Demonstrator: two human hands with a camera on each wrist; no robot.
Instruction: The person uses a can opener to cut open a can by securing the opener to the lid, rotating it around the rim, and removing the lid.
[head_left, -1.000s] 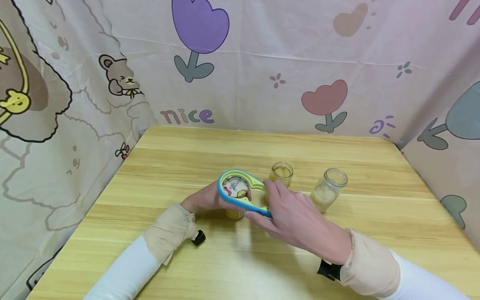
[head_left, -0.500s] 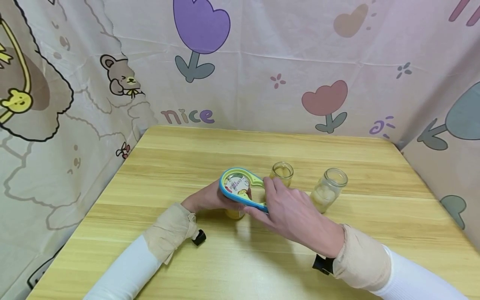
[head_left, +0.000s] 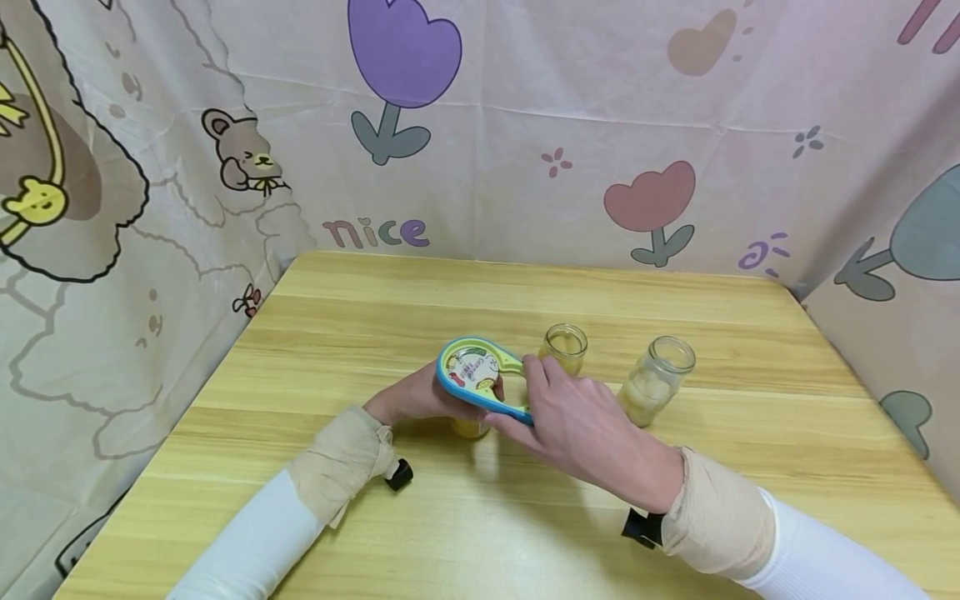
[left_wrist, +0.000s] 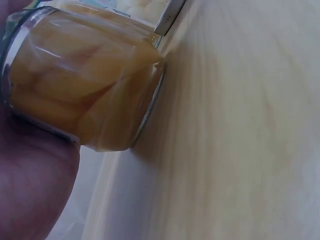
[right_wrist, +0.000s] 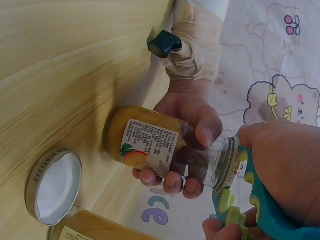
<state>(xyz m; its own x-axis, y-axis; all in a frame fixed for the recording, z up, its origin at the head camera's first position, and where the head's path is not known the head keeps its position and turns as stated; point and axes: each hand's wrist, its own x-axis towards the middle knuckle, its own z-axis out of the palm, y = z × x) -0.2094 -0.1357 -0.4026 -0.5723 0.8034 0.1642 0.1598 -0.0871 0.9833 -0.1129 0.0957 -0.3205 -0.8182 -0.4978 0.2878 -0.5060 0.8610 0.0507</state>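
Note:
In the head view my left hand (head_left: 420,396) grips a glass jar of yellow fruit pieces from the left side. The right wrist view shows that jar (right_wrist: 150,137) upright on the wooden table, with a printed label and the left fingers wrapped round its upper part. Round its printed lid (head_left: 472,369) sits the loop of a blue and green jar opener (head_left: 480,402). My right hand (head_left: 588,429) grips the opener's handles. The left wrist view shows the jar's lower side (left_wrist: 85,85) close up, with the fruit against the glass.
Two lidless jars stand beyond the right hand: a shorter one (head_left: 566,346) with yellowish contents and a taller one (head_left: 656,383) with pale round pieces. A loose lid (right_wrist: 55,187), white inside, lies near the gripped jar. Printed cloth (head_left: 510,167) hangs behind the table.
The right hand and wrist have shifted slightly left, and the opener's handles have turned a little with them. The left hand and the jar stay in place.

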